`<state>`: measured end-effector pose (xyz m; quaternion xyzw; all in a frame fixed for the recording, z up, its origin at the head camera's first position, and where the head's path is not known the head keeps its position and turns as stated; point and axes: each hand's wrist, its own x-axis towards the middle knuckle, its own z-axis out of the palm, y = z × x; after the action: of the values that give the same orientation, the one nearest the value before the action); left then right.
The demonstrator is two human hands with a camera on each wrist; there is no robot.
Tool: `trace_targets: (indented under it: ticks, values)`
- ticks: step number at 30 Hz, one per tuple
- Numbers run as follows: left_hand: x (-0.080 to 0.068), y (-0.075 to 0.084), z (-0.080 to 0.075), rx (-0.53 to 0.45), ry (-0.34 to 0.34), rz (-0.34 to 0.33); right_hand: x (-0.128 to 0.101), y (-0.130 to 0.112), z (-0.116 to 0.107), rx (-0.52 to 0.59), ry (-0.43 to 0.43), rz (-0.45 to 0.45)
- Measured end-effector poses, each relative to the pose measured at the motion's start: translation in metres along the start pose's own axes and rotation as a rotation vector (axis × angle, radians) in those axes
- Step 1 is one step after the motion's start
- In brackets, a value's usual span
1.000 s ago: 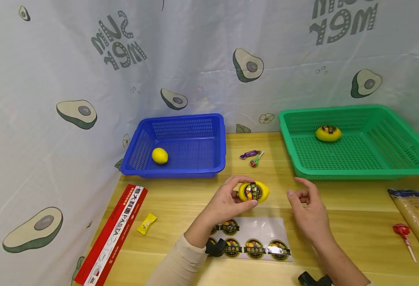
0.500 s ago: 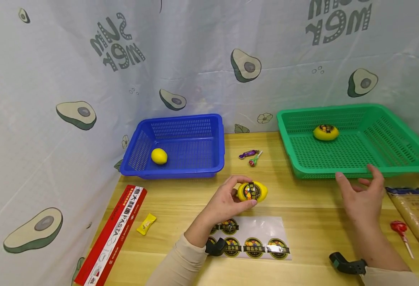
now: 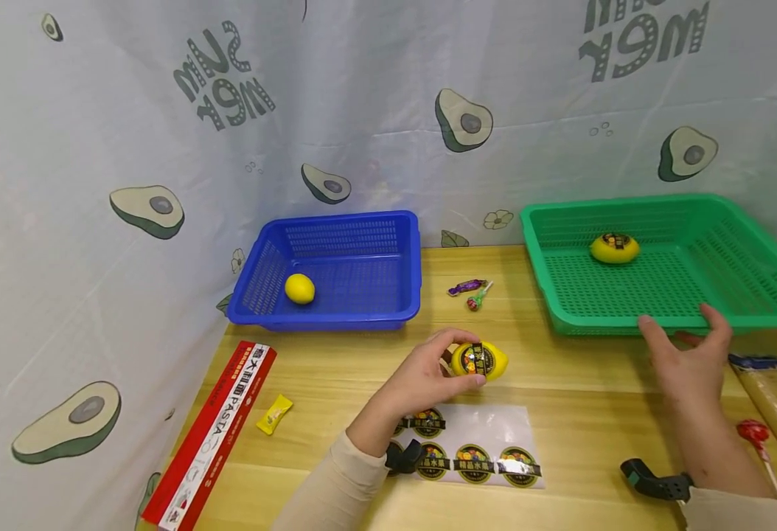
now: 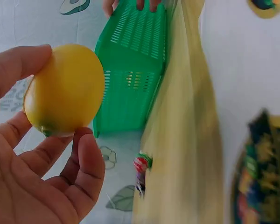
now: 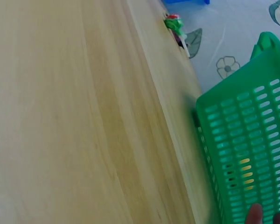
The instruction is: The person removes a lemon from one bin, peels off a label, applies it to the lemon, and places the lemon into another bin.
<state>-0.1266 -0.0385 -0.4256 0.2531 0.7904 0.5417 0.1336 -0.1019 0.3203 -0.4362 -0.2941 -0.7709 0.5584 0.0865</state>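
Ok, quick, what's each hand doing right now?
Left hand: holding the stickered lemon in its fingers.
Right hand: open, fingers touching the green basket's front rim, holding nothing.

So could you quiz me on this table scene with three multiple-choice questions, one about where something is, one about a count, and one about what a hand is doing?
1. Where is the plain lemon with no sticker?
A. in the blue basket
B. in the green basket
C. on the sticker sheet

2. How many lollipops lie on the table?
A. none
B. two
C. five

3. What is the left hand doing?
A. lying flat on the table
B. gripping the stickered lemon
C. holding the pasta box

Answers:
1 A: the plain lemon sits inside the blue basket.
2 B: one lollipop lies between the baskets, another lollipop near the right edge.
3 B: the left hand curls its fingers round the stickered lemon, while the right hand reaches the green basket.
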Motion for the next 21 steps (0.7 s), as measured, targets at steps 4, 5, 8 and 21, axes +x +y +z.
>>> trace_targets:
  ticks: [4, 5, 8, 21]
  values:
    - [0.021, 0.011, 0.001, 0.082, -0.04, 0.035, 0.001, 0.002, -0.001, 0.023, -0.016, 0.007]
    - [0.028, 0.016, 0.001, 0.099, -0.046, 0.047, 0.001, 0.003, -0.001, 0.021, -0.016, 0.008]
    - [0.055, 0.031, 0.004, 0.149, -0.075, 0.085, 0.001, 0.002, -0.001, 0.023, -0.01, 0.003]
    - [0.167, 0.072, 0.038, 0.433, -0.184, 0.089, -0.001, -0.002, -0.001, -0.014, 0.011, -0.027]
